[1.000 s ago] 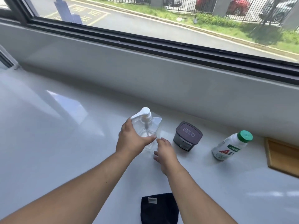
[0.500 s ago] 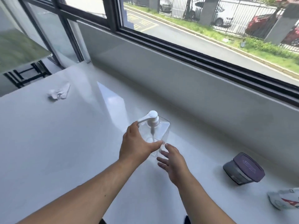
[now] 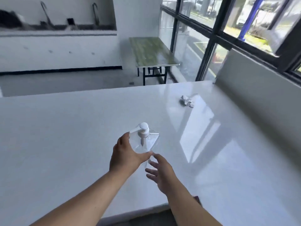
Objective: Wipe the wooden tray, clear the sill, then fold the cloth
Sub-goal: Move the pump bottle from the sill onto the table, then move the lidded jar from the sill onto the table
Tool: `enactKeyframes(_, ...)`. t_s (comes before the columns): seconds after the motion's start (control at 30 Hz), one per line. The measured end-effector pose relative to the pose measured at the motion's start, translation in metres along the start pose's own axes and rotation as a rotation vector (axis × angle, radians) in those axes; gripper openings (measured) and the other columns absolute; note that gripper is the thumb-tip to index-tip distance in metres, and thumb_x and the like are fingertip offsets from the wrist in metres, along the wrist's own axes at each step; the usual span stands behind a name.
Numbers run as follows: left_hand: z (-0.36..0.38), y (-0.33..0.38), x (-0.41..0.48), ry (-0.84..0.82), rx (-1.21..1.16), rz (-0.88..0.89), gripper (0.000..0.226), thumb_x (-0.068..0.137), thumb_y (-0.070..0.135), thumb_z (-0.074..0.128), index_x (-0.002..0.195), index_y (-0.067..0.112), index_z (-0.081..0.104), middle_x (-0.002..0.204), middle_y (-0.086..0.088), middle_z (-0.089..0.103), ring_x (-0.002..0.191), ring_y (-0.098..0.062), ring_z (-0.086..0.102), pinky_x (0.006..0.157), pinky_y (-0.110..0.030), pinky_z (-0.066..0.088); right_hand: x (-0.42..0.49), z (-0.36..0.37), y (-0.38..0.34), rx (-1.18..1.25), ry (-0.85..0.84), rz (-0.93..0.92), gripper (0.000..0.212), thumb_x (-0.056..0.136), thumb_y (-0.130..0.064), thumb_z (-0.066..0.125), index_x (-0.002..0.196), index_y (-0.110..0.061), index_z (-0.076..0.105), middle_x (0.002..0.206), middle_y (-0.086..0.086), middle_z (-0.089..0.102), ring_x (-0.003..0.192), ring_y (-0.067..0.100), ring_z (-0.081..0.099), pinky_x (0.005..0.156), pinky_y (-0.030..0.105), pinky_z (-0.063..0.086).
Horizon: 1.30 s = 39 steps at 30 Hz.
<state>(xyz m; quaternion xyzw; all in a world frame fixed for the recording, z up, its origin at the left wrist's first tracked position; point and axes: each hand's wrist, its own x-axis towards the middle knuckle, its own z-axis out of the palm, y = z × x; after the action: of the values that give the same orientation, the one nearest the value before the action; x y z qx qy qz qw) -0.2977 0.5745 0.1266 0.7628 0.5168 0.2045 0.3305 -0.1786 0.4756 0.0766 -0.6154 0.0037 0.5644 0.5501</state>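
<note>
A clear pump bottle (image 3: 146,141) with a white pump head is held over the white sill (image 3: 65,136), gripped from the left side by my left hand (image 3: 125,157). Just right of the bottle's base, my right hand (image 3: 161,173) hovers with its fingers spread and nothing in it. The wooden tray and the dark cloth are out of view.
A crumpled white paper (image 3: 187,101) lies on the sill at the far right, near the grey wall (image 3: 260,88) under the window. Beyond the sill's far edge stands a green-topped table (image 3: 151,53). The sill's near edge runs just below my forearms.
The view has swung left; the grey jar, the green-capped bottle, the tray and the cloth have left the frame. My left hand has carried the pump bottle leftward along the sill.
</note>
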Motion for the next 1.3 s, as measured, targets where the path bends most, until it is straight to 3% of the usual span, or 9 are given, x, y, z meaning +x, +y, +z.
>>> enactKeyframes(0.23, -0.123, -0.155, 0.030, 0.199, 0.007, -0.214, 0.121, 0.051, 0.075, 0.086, 0.150, 0.021, 0.043, 0.154, -0.001, 0.054, 0.140, -0.026, 0.053, 0.100, -0.039, 0.049, 0.045, 0.193, 0.047, -0.201, -0.202, 0.125, 0.023, 0.092, -0.048, 0.061, 0.112, -0.037, 0.065, 0.127, -0.002, 0.062, 0.111, 0.033, 0.071, 0.099, 0.046, 0.059)
enactKeyframes(0.37, -0.160, -0.215, 0.033, 0.266, 0.015, -0.294, 0.117, 0.055, 0.069, 0.091, 0.151, 0.023, 0.042, 0.155, 0.000, 0.053, 0.142, -0.025, 0.051, 0.104, -0.042, 0.050, 0.060, 0.260, 0.080, -0.266, -0.247, 0.181, 0.036, 0.094, -0.047, 0.059, 0.128, -0.035, 0.058, 0.135, 0.002, 0.057, 0.111, 0.034, 0.070, 0.103, 0.049, 0.057)
enactKeyframes(0.5, -0.181, -0.258, 0.033, 0.302, 0.012, -0.341, 0.121, 0.053, 0.074, 0.089, 0.152, 0.024, 0.041, 0.156, 0.001, 0.052, 0.142, -0.023, 0.052, 0.103, -0.041, 0.050, 0.071, 0.299, 0.102, -0.315, -0.287, 0.197, 0.034, 0.095, -0.049, 0.059, 0.127, -0.038, 0.058, 0.135, -0.001, 0.055, 0.112, 0.034, 0.069, 0.106, 0.050, 0.055)
enactKeyframes(0.67, -0.187, -0.284, 0.034, 0.326, 0.016, -0.349, 0.122, 0.052, 0.075, 0.091, 0.151, 0.024, 0.042, 0.153, -0.002, 0.055, 0.138, -0.025, 0.054, 0.096, -0.035, 0.048, 0.081, 0.320, 0.118, -0.330, -0.300, 0.202, 0.016, 0.096, -0.049, 0.056, 0.109, -0.047, 0.065, 0.132, -0.005, 0.059, 0.113, 0.034, 0.069, 0.108, 0.050, 0.054)
enactKeyframes(0.77, -0.184, -0.289, 0.033, 0.310, -0.003, -0.368, 0.127, 0.052, 0.076, 0.091, 0.155, 0.024, 0.039, 0.157, -0.002, 0.051, 0.143, -0.024, 0.050, 0.099, -0.035, 0.047, 0.080, 0.323, 0.122, -0.368, -0.292, 0.186, 0.022, 0.096, -0.049, 0.054, 0.115, -0.046, 0.066, 0.131, -0.008, 0.059, 0.114, 0.033, 0.069, 0.106, 0.048, 0.055)
enactKeyframes(0.93, -0.191, -0.294, 0.023, 0.155, 0.016, -0.574, 0.153, 0.045, 0.086, 0.086, 0.165, 0.019, 0.020, 0.168, -0.008, 0.039, 0.149, -0.031, 0.045, 0.107, -0.047, 0.050, 0.070, 0.309, 0.114, -0.634, -0.244, -0.004, 0.057, 0.096, -0.049, 0.057, 0.149, -0.031, 0.049, 0.132, 0.001, 0.060, 0.112, 0.024, 0.066, 0.098, 0.043, 0.057)
enactKeyframes(1.03, -0.180, -0.295, -0.007, -0.139, 0.098, -0.713, 0.121, 0.058, 0.079, 0.085, 0.154, 0.020, 0.044, 0.153, -0.005, 0.058, 0.131, -0.028, 0.061, 0.092, -0.034, 0.049, 0.054, 0.262, 0.090, -1.009, -0.105, -0.342, 0.059, 0.093, -0.051, 0.059, 0.148, -0.030, 0.050, 0.138, 0.000, 0.062, 0.114, 0.017, 0.062, 0.092, 0.036, 0.054)
enactKeyframes(1.13, -0.148, -0.262, -0.014, -0.310, 0.165, -0.498, 0.071, 0.075, 0.065, 0.082, 0.133, 0.029, 0.064, 0.140, 0.003, 0.067, 0.116, -0.016, 0.067, 0.094, -0.031, 0.052, 0.034, 0.184, 0.051, -1.298, 0.023, -0.564, 0.059, 0.092, -0.058, 0.058, 0.145, -0.033, 0.053, 0.139, -0.009, 0.060, 0.134, 0.017, 0.050, 0.103, 0.036, 0.049)
enactKeyframes(1.3, -0.070, -0.111, 0.023, -0.293, 0.224, -0.038, 0.078, 0.077, 0.070, 0.072, 0.144, 0.036, 0.053, 0.151, 0.014, 0.055, 0.134, -0.015, 0.053, 0.088, -0.033, 0.049, -0.027, 0.016, -0.018, -1.436, 0.410, -0.638, 0.075, 0.088, -0.070, 0.056, 0.152, -0.030, 0.048, 0.151, -0.011, 0.055, 0.146, 0.018, 0.039, 0.116, 0.036, 0.040)
